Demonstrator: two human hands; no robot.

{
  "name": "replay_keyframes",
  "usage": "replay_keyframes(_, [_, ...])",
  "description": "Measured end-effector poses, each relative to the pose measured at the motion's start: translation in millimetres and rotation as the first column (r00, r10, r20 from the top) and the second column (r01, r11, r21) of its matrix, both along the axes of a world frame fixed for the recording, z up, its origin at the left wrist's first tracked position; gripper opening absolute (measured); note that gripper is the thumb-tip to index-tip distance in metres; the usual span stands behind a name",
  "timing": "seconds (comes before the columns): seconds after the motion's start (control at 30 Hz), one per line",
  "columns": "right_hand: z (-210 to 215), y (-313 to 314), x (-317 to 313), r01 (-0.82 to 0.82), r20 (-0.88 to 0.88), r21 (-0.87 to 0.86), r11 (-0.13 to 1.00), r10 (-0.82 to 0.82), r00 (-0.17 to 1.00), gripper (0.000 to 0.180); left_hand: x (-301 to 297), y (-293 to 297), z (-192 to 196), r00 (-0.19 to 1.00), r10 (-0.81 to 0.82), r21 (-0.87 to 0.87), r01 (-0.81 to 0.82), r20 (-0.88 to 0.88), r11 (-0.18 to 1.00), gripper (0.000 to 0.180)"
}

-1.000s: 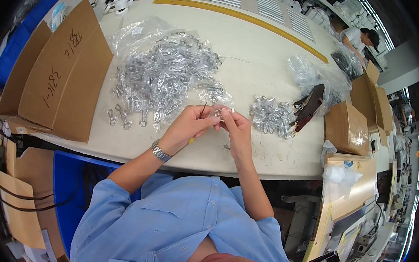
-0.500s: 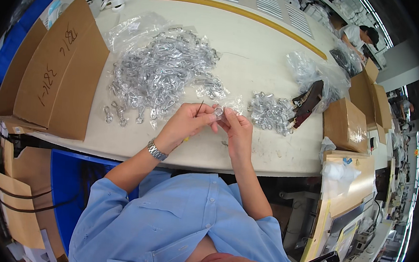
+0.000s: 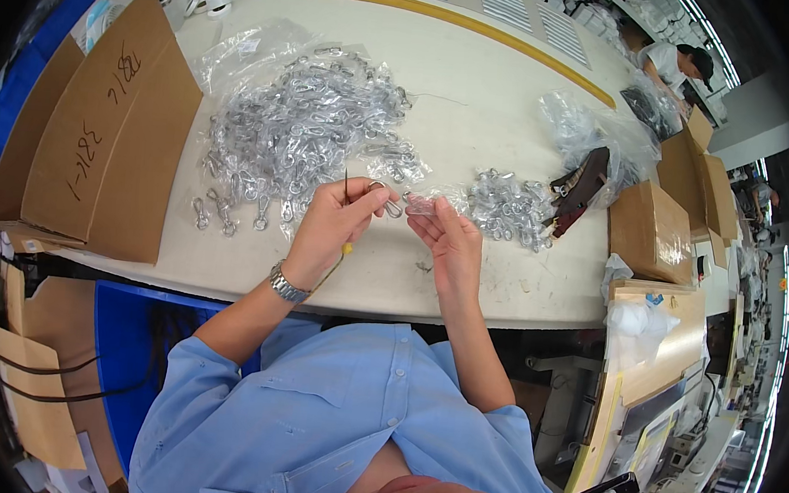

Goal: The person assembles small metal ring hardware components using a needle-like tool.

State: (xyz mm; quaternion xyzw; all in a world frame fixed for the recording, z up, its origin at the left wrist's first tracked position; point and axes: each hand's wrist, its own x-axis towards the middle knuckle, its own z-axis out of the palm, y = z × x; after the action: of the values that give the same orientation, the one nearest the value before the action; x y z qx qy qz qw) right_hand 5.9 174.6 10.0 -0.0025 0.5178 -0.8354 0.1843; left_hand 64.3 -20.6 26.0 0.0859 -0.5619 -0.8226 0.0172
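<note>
**Metal clip (image 3: pixel 393 209) gleams at a worker's fingertips**

A worker in a blue shirt (image 3: pixel 327 399) pinches the clip between thumb and fingers of the left hand (image 3: pixel 326 218), above the near side of a pale table (image 3: pixel 488 115). The same hand grips a slender tool (image 3: pixel 347 247) with a yellow part, its dark tip pointing up past the fingers. The right hand (image 3: pixel 457 247) pinches a clear plastic sleeve (image 3: pixel 423 207) just beside the clip; whether the sleeve holds metal too is hard to tell. A large heap of bagged clips (image 3: pixel 297 132) lies beyond the left hand, a smaller pile (image 3: pixel 509 209) beyond the right, near a maroon piece (image 3: pixel 584 192).

The clip looks light, stiff and hard to damage, its smooth surface likely slick; a thumb-and-finger pinch across the metal loop seems surest. The sleeve looks limp, slippery and easily torn, best held flat by an edge.
</note>
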Motion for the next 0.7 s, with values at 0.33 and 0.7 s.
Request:
replay_keyframes(0.33, [-3, -5, 4, 0.016, -0.058, 0.057, 0.998, -0.012, 0.998, 0.036, -2, 9, 2, 0.995, 0.079, -0.066, -0.084, -0.066, 0.994, 0.019])
replay_keyframes(0.7, [0, -11, 12, 0.006, -0.06, 0.01, 1.0, -0.006, 0.998, 0.032, -4, 21, -12, 0.977, 0.026, -0.414, -0.113, -0.211, 0.903, 0.029])
